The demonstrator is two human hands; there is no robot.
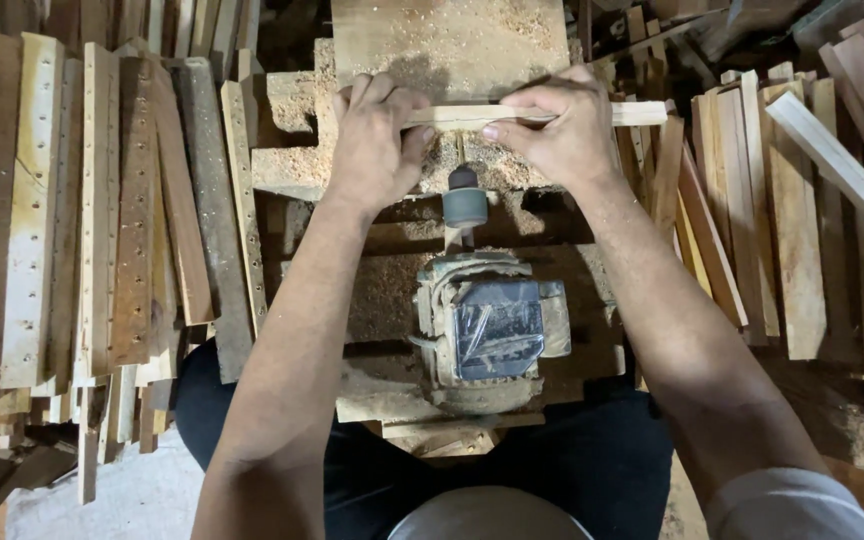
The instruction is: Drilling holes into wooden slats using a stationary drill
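Note:
Both my hands grip one pale wooden strip (642, 113) that lies crosswise on a sawdust-covered wooden bench (452, 40). My left hand (377, 140) clasps its left end. My right hand (557, 130) holds it nearer the middle, and the right end sticks out past my fingers. Just below the strip, between my hands, the dark chuck (464, 200) of a dusty electric motor (487, 335) points up at it. The drill bit tip is hidden by the strip and sawdust.
Several drilled wooden slats (42, 220) lie stacked on the left. A pile of plain wooden slats (792, 220) leans on the right. Sawdust covers the bench and the block under the motor. My legs in dark trousers are below.

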